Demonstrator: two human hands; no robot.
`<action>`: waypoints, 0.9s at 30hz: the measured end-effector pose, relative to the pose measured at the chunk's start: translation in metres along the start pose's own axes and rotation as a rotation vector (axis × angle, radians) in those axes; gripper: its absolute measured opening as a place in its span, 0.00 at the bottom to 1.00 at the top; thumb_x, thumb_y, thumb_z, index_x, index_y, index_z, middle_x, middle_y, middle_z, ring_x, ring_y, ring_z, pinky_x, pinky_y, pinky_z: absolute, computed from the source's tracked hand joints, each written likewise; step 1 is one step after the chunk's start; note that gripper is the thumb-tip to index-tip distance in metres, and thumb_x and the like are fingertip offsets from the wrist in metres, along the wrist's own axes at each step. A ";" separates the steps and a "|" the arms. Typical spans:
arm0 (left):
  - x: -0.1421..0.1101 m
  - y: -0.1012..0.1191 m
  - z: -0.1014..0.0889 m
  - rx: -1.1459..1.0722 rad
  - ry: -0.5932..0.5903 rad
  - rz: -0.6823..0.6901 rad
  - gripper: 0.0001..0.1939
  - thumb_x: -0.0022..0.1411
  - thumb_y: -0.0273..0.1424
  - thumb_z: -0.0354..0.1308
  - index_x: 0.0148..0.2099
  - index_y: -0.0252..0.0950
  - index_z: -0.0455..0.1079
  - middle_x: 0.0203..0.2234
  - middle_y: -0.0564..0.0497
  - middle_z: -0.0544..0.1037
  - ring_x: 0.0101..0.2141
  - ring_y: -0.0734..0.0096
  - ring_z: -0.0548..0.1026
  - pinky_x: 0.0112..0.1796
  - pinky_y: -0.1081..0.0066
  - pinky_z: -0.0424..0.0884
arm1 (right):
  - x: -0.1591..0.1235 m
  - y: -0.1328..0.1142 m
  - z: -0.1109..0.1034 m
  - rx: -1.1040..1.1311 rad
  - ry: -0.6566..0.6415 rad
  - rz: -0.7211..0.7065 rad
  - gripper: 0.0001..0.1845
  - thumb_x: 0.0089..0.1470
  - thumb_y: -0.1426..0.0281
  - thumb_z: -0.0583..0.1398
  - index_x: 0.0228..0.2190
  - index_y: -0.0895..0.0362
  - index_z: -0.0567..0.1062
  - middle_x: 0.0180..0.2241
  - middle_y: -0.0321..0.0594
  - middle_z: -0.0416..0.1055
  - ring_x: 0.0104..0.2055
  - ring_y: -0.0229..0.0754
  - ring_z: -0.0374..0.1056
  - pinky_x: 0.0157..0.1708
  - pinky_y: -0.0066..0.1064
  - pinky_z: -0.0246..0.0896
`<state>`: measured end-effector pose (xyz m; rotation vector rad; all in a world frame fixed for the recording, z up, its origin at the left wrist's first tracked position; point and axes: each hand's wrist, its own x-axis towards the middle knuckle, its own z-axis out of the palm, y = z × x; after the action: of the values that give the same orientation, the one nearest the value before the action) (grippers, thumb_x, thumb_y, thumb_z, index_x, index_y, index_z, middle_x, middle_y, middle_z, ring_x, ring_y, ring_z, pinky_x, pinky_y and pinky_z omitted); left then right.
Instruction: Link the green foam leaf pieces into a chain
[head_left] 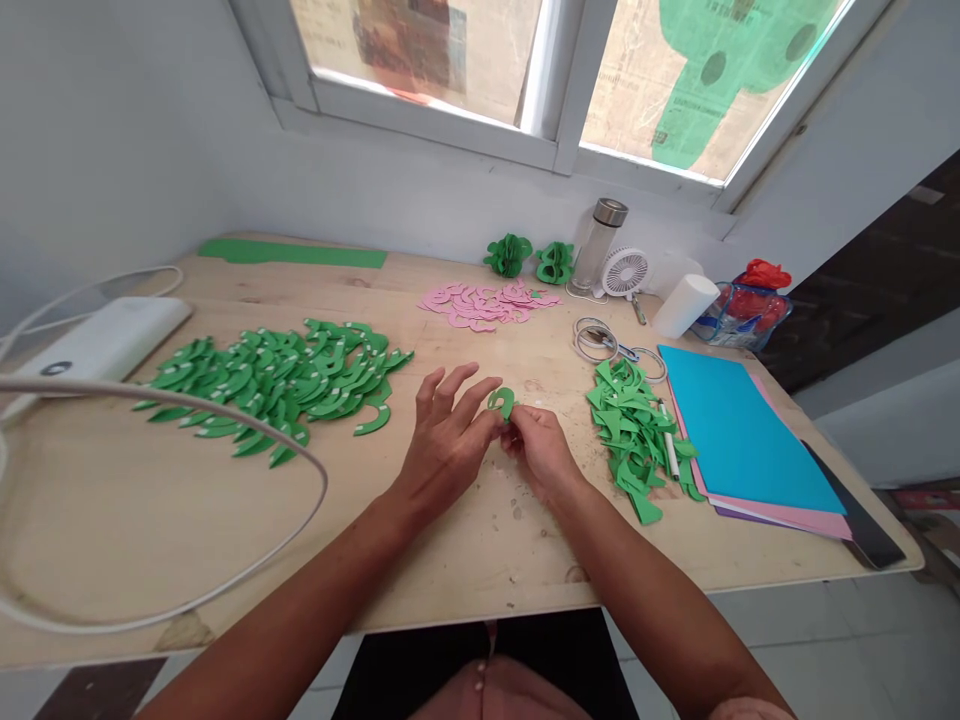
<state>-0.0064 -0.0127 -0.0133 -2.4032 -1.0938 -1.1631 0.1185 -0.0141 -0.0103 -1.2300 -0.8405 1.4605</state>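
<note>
While left fingers [474, 401] fan loosely, the right hand [545, 450] pinches green paper [507, 402].

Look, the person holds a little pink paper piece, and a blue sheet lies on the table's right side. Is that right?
Almost: the paper piece in the right hand is green, not pink, as the head view shows. The blue sheet is on the right side of the table.

Left forearm [322, 585] and right forearm [652, 595]: both bare, converging forward from the lower corners. Left hand [448, 435]: back upward, fingers [448, 388] fanned and slightly bent, thumb extended toward the other hand. Right hand [544, 445]: fingers curled, thumb and index pinched. Thumb tips very near each other; wrists well apart.
</note>
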 end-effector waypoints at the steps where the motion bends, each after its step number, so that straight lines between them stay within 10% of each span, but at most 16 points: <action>1: 0.000 0.000 0.000 -0.004 -0.001 -0.003 0.06 0.57 0.24 0.55 0.29 0.37 0.67 0.46 0.46 0.73 0.54 0.54 0.60 0.51 0.50 0.56 | 0.000 0.000 -0.001 0.007 0.000 -0.003 0.10 0.39 0.66 0.56 0.13 0.57 0.67 0.12 0.31 0.61 0.16 0.31 0.51 0.18 0.26 0.40; 27: 0.002 -0.002 -0.007 -0.166 0.073 -0.147 0.05 0.55 0.26 0.58 0.33 0.41 0.72 0.43 0.47 0.74 0.53 0.53 0.62 0.48 0.51 0.60 | 0.001 -0.003 -0.004 0.062 -0.041 0.031 0.12 0.41 0.61 0.61 0.19 0.58 0.72 0.16 0.34 0.67 0.19 0.33 0.59 0.21 0.26 0.48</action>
<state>-0.0107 -0.0141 -0.0071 -2.4129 -1.2118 -1.4301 0.1229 -0.0130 -0.0081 -1.1751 -0.8010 1.5299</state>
